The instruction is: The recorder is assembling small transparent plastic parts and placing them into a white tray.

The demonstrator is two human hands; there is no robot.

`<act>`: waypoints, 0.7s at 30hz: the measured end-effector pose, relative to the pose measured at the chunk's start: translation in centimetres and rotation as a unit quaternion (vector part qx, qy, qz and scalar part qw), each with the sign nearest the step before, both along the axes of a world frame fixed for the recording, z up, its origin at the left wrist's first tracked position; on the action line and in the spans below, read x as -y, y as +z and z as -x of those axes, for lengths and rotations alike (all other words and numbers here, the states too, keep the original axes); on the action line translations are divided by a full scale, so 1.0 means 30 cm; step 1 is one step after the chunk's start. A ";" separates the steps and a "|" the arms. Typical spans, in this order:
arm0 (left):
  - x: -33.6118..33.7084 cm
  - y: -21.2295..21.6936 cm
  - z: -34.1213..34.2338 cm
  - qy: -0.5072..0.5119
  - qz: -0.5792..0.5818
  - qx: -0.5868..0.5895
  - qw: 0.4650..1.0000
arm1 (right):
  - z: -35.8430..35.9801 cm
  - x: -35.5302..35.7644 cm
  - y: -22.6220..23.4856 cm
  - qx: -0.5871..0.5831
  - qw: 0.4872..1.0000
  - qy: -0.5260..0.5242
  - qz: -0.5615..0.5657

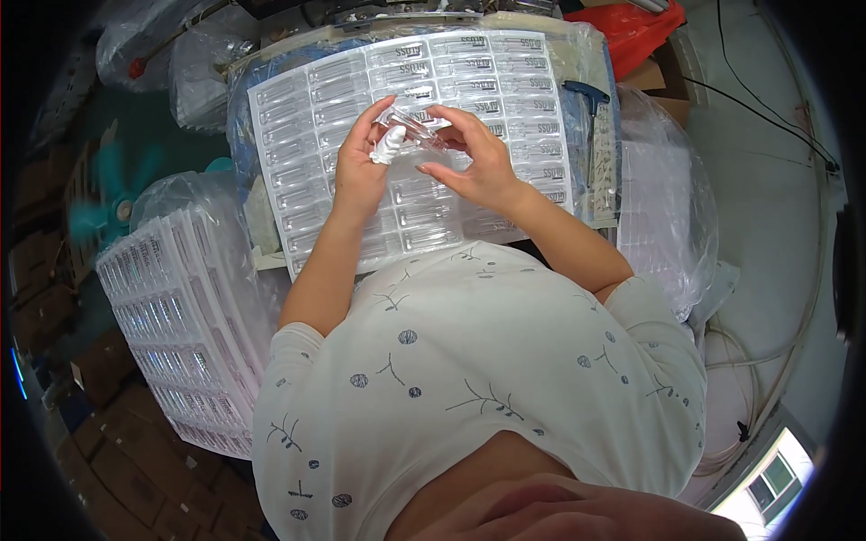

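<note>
A small clear plastic tube (413, 127) is held slantwise between my two hands, above a sheet of clear moulded blister pockets (338, 149). My left hand (363, 167) pinches the tube's left end between the index finger and a thumb wrapped in white material (388, 144). At the other end, the curled fingers of my right hand (483, 162) close about the tube, while the right thumb stands apart below. Some pockets show dark printing through the plastic, mostly toward the far right. My hands hide the middle of the sheet.
Stacked clear blister sheets (180, 307) lean at the left, beside a spinning green fan (117, 207). A T-handled tool (588, 95) lies along the table's right edge. Bagged sheets (663, 216) stand at the right, with a red bag (636, 36) behind.
</note>
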State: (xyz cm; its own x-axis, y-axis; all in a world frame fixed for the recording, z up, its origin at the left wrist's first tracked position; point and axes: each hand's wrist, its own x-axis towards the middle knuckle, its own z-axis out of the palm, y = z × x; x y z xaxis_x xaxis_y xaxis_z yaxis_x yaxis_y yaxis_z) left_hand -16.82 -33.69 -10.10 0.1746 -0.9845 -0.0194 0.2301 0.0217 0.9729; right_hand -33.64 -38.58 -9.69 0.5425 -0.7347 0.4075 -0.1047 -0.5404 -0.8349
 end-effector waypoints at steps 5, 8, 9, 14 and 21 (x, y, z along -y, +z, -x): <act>0.004 0.024 -0.006 -0.002 0.011 -0.013 1.000 | 0.001 -0.001 -0.003 0.022 0.999 0.025 0.013; 0.002 0.029 -0.008 0.000 0.016 0.000 1.000 | -0.003 0.001 -0.015 0.048 0.998 0.031 0.008; 0.001 0.029 -0.009 0.000 0.017 0.008 1.000 | -0.004 0.001 -0.018 0.056 0.998 0.032 0.013; 0.001 0.037 -0.007 -0.003 0.021 0.032 0.999 | -0.001 0.002 -0.030 0.073 0.997 0.035 0.016; 0.011 0.057 0.032 -0.011 0.020 -0.016 1.000 | -0.003 -0.001 -0.031 0.078 0.995 0.032 0.055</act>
State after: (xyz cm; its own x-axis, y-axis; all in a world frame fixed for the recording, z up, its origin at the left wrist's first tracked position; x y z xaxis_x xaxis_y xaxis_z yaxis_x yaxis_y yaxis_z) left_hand -17.78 -34.03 -8.38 0.1520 -0.9883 0.0144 0.2618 0.0544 0.9636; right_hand -33.55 -38.54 -10.63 0.5111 -0.6467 0.5662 0.0586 -0.6309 -0.7736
